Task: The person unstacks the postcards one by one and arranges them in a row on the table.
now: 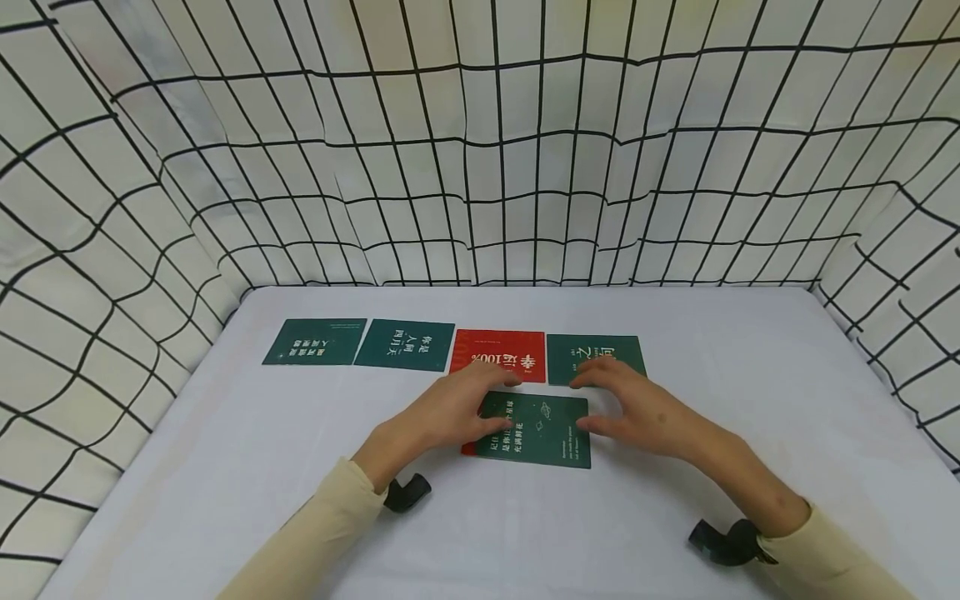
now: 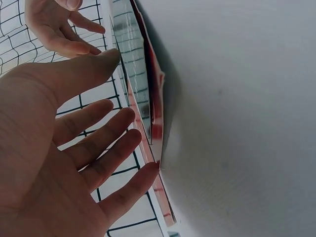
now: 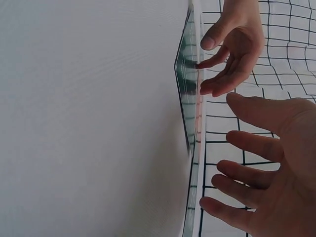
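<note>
A green postcard-like card (image 1: 551,437) with white print lies in front on the table, and the corner of a red card (image 1: 469,449) peeks out beneath its left side. My left hand (image 1: 453,408) is over the left edge of this pair, thumb overlapping the green card in the head view, fingers spread in the left wrist view. By the right edge my right hand (image 1: 645,408) has its thumb tip close to the card, its fingers loosely spread and holding nothing. Its fingertips overlap a green card (image 1: 562,360) in the row behind; my left fingertips overlap a red card (image 1: 480,342) there.
Further left in the same row lie two more green cards, one at the far left (image 1: 318,342) and one beside it (image 1: 405,345). A white cloth covers the table (image 1: 225,467). Black netting (image 1: 495,142) over white sheeting encloses the back and sides.
</note>
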The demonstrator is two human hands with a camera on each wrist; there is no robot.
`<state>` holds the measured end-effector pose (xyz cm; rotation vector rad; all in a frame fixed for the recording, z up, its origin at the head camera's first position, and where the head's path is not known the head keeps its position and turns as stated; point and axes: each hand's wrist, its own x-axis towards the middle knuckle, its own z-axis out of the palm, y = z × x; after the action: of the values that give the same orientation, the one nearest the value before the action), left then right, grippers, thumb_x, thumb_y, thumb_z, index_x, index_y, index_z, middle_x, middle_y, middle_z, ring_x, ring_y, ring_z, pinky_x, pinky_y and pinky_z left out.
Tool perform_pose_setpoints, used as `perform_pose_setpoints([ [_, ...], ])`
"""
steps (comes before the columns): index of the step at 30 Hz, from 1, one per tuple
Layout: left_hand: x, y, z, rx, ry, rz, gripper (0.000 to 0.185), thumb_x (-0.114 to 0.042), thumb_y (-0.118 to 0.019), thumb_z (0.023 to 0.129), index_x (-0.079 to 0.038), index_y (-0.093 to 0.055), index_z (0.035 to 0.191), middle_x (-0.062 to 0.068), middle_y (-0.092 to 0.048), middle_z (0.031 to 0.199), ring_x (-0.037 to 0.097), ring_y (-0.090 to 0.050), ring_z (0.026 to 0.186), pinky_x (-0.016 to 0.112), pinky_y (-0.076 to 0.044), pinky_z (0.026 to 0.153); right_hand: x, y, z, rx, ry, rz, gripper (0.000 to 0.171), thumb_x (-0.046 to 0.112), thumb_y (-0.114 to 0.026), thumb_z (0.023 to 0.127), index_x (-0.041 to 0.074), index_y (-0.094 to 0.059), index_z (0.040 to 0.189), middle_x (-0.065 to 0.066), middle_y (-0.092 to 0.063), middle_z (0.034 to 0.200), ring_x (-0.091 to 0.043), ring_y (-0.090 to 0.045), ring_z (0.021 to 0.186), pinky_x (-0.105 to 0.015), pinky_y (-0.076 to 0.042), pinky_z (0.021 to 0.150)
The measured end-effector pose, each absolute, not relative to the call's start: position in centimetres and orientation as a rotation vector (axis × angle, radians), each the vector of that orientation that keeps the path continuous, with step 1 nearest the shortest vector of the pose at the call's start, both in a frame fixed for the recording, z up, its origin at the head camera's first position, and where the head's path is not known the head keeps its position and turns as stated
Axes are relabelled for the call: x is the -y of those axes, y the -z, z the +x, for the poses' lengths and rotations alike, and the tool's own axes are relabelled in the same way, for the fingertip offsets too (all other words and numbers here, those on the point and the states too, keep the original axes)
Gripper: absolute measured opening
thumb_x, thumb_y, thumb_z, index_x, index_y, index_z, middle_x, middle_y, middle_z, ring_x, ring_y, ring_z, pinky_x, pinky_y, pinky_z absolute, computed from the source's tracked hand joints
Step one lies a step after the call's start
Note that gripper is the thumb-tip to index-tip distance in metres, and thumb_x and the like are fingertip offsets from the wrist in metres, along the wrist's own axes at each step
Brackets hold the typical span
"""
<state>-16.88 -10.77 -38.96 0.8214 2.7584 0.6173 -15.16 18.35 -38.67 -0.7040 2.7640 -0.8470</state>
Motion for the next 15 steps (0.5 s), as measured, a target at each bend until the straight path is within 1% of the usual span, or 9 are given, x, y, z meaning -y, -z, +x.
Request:
perform_pose_setpoints([
  [9,11.26,39.11,-16.46,-2.767,-0.599,0.822,0.071,-0.035,-0.088,0.083,-0.022,-0.059,0.146,0.001,-0.062,0.14,0.02,-0.055,0.133,0.037,-0.06,0.1,-17.91,39.05,-14.81,-2.734,0.784,-0.685,0.05,0.032,-0.083,0.089,0.018,-0.066,0.134,-0.01,-0.055,0.15,-0.037,-0.047,0.145,-0.052,-0.057,0.105],
  [15,11.67,39.11,-16.24,-2.777,-0.563,0.842,0.077,-0.039,-0.09,0.079,-0.021,-0.059,0.146,0.001,-0.061,0.14,0.019,-0.054,0.133,0.039,-0.058,0.105,-17.67,39.12,-14.64,-2.73,0.756,-0.696,0.051,0.032,-0.084,0.088,0.018,-0.066,0.134,-0.008,-0.056,0.149,-0.036,-0.047,0.145,-0.053,-0.056,0.107],
])
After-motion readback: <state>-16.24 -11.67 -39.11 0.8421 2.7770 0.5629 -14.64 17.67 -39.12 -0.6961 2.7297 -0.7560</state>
